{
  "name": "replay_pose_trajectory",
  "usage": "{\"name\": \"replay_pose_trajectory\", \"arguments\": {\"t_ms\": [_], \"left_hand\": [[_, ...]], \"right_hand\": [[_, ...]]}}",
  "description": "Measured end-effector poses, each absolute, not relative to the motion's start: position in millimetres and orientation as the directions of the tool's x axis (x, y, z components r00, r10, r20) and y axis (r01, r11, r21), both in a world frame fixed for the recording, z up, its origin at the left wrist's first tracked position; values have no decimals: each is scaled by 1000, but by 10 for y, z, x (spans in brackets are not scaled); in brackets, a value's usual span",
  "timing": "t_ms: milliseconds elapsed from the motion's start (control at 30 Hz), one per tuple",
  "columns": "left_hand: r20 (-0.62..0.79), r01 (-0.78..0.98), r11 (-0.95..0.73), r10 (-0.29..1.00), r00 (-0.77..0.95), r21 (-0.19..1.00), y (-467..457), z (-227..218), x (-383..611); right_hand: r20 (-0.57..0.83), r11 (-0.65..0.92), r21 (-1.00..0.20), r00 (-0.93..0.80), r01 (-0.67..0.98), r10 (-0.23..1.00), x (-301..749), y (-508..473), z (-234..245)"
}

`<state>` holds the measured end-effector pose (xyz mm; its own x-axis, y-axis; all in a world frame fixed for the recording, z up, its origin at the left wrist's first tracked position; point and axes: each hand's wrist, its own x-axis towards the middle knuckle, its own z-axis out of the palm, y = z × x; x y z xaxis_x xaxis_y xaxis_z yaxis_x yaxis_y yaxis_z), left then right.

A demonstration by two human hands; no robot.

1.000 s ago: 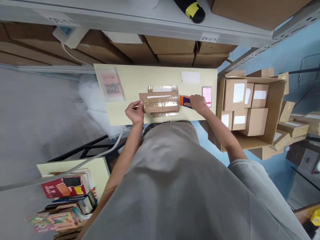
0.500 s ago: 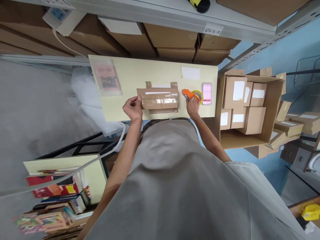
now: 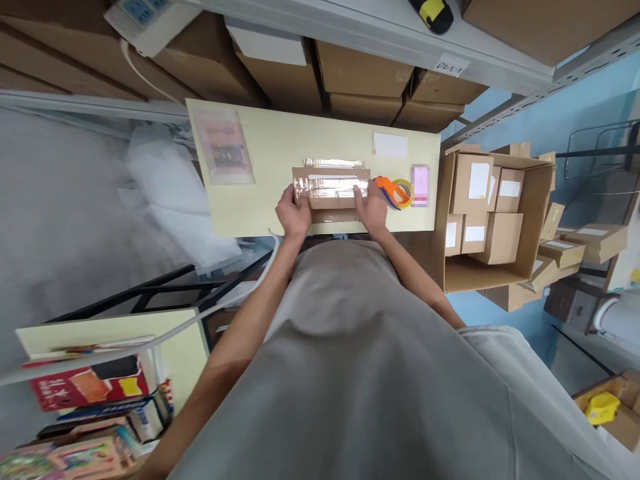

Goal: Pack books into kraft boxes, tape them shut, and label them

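Observation:
A flat brown cardboard parcel (image 3: 331, 189) wrapped in shiny clear tape lies on the pale yellow table (image 3: 270, 160). My left hand (image 3: 295, 212) grips the parcel's left end, fingers curled over its edge. At the parcel's right end my right hand (image 3: 371, 205) holds on with fingers bent over the top. An orange tape dispenser (image 3: 393, 190) with a yellow-rimmed roll rests on the table just right of my right hand, untouched.
A pink phone (image 3: 421, 185), a white label (image 3: 391, 145) and a bagged pink leaflet (image 3: 223, 145) lie on the table. An open carton of small labelled boxes (image 3: 493, 213) stands to the right. Shelved cartons (image 3: 360, 73) sit behind; books (image 3: 90, 387) lower left.
My right hand let go of the orange tape dispenser, left it on the table, and moved left onto the parcel's right end. My left hand shifted from pinching the left edge to gripping it.

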<state>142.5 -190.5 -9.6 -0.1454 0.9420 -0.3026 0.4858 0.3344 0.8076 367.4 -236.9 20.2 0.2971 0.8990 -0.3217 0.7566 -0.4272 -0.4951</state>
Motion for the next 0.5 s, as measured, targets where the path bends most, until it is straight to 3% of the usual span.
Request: {"name": "replay_pose_trajectory", "arguments": {"t_ms": [133,267,500], "left_hand": [[-374,557,378,919,-128,739,-1876,-100,1542],[-347,497,350,932,-101,794,-1765,-198,1494],[-277,410,237,960,41,881,-1610,-127,1085]], "right_hand": [[-412,-581,-377,432,721,803,3478,-2273,252],[-453,-658,-354,493,665,742,3492,-2250,322],[-340,-517,-441,396,734,853,3507,-2341,656]]}}
